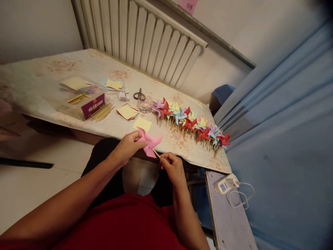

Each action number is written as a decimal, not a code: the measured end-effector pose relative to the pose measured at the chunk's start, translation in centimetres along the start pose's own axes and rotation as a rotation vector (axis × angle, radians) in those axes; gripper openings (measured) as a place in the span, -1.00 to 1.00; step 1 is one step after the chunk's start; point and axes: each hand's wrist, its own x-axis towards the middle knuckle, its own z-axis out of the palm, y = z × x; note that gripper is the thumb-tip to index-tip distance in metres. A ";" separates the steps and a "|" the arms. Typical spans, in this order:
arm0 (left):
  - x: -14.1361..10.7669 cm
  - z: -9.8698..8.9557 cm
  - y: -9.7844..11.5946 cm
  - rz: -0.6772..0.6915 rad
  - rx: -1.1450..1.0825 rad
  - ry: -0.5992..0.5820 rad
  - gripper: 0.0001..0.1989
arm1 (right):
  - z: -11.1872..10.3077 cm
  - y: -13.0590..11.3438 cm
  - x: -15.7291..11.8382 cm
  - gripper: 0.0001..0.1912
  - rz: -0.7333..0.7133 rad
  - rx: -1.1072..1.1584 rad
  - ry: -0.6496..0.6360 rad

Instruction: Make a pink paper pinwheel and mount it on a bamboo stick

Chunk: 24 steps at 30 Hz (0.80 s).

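Note:
My left hand (129,146) pinches a pink paper pinwheel (150,145) between thumb and fingers, over the table's front edge. From the pinwheel a thin wooden stick (156,153) runs down to my right hand (172,168), whose fingertips are closed on it. Just beyond the pinwheel lies a yellow paper sheet (142,124). Behind that sits a stack of red and yellow cut paper squares (127,111). Finished-looking pinwheels (189,124) in red, blue, yellow and purple lie in a long row to the right, sticks toward me.
Dark-handled scissors (139,94) lie near a clear container (145,107). On the left, a clear box with a purple label (93,105) stands beside loose wooden sticks (102,112). A power strip (226,184) with a white cable rests on a bench (229,222) at right, by a blue curtain (281,114).

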 end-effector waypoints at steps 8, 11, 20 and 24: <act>0.9 0.7 -1.1 -0.056 0.077 -0.030 -0.75 | 0.0 1.8 0.5 -0.79 0.059 -0.044 -0.039; 1.1 0.9 -1.3 -0.091 0.031 -0.097 -0.69 | -0.1 2.8 0.7 -0.79 0.095 -0.011 -0.046; 2.0 0.7 -3.4 -0.299 -0.228 -0.085 -0.39 | -0.3 5.5 1.8 -0.76 0.224 0.260 0.022; 2.3 0.5 -4.5 -0.338 -0.204 -0.016 -0.38 | -0.3 6.9 2.2 -0.77 0.239 0.371 0.041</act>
